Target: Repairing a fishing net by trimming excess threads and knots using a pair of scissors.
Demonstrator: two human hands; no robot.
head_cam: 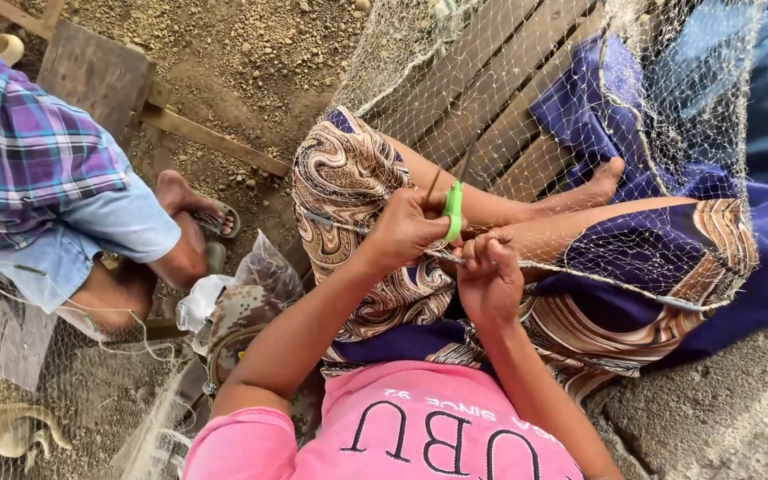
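Here the left hand (406, 229) is closed in a firm grip around the green-handled scissors (453, 212), whose dark blades point up and away from the body, apparently so the tips can meet the twine just above the knuckles. Beside it and nearly touching, the right hand (489, 280) is curled shut, fingers pinching a strand of the fishing net (597, 133) and pulling it taut toward the scissors; a tight strand is easier to work on than a slack one. Beyond both hands the pale mesh drapes over the person's crossed legs in a patterned skirt (348, 178), which serves as a lap support, and spreads further out across wooden planks (491, 80) and a blue cloth (757, 116). Off to the left-hand side, well apart, another person in a plaid shirt (20, 133) sits on the dirt ground (251, 53), with a camouflage bag (242, 311) between them.
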